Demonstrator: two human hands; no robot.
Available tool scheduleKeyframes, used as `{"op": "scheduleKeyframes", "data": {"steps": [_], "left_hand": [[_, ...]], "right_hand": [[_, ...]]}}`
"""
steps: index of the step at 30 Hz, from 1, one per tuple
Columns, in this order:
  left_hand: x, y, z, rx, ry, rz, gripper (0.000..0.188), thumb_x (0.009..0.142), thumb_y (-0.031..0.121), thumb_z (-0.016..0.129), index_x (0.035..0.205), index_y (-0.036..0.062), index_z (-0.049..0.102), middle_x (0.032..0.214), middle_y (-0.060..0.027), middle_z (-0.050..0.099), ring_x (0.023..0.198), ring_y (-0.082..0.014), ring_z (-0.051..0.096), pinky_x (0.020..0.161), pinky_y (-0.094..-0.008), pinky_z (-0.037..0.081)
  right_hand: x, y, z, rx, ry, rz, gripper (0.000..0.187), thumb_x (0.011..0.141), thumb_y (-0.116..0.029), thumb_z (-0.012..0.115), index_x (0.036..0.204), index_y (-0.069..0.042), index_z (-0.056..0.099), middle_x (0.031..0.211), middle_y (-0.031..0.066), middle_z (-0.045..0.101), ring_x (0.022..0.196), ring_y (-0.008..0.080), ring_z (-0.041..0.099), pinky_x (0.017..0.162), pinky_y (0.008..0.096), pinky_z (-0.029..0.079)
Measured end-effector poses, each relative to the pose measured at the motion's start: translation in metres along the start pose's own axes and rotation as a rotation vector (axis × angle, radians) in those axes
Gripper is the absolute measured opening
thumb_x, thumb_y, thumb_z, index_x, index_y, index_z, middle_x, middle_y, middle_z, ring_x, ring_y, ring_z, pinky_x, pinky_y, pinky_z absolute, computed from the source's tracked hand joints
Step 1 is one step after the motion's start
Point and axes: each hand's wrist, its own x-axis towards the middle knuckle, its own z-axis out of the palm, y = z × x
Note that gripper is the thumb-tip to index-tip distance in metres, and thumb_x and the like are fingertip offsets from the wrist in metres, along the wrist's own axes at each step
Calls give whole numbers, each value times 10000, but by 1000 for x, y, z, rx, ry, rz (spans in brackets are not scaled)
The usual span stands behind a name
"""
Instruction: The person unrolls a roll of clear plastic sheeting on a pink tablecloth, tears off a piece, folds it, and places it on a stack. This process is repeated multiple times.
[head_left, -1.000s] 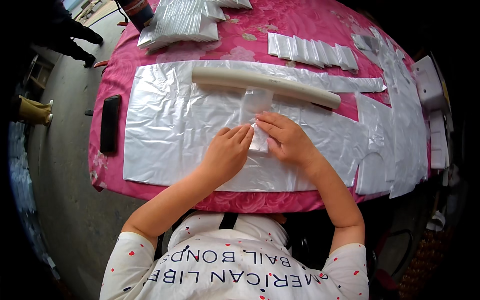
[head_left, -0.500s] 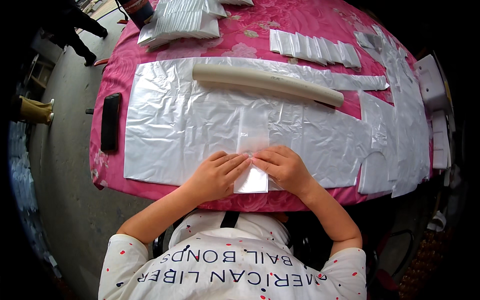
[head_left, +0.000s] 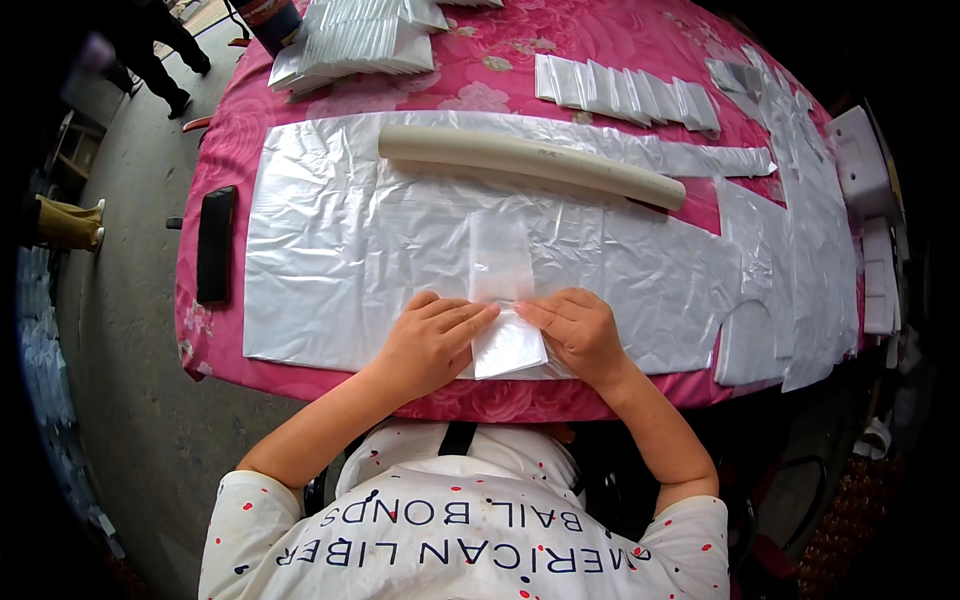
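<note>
A narrow strip of clear plastic film (head_left: 500, 255) lies near the table's front edge, its near end doubled into a folded white-looking flap (head_left: 508, 348). My left hand (head_left: 432, 338) pinches the left side of the fold, with its fingertips on the crease. From the other side, my right hand (head_left: 578, 332) grips the right end of the same crease between thumb and fingers. Beneath the strip spreads a large, wrinkled plastic sheet (head_left: 310, 270). Across the sheet's far part rests a long beige tube (head_left: 530, 163), beyond both hands.
Folded plastic packets stand in a row (head_left: 625, 93) at the back right and in a larger pile (head_left: 355, 45) at the back left. A black phone-like slab (head_left: 215, 245) lies at the left edge of the pink floral tablecloth (head_left: 480, 402). More plastic sheets (head_left: 815, 250) cover the right side.
My fingertips have moved slightly apart along the crease. The near flap has lifted and turned, its lower edge now slanting. The tube and packets stay in place.
</note>
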Motion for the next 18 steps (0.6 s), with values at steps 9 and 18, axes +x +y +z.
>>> {"op": "scheduleKeyframes", "data": {"steps": [9,18], "left_hand": [[-4,-5,3,67,-33,119,390,717,104,586,1105,76,596,1119,-44,607,1000,-178,582,809,-318,424],[-3,-4,1,15,-4,77,371,726,80,596,1097,79,606,1085,-44,623,972,-191,594,788,-323,422]], "right_hand": [[-1,-2,-1,-62,-8,-40,253,684,-85,610,931,-80,666,917,19,649,772,180,594,669,292,479],[-3,-2,-1,-41,-8,-27,234,680,-87,615,908,-82,666,879,19,638,772,189,593,660,298,481]]}}
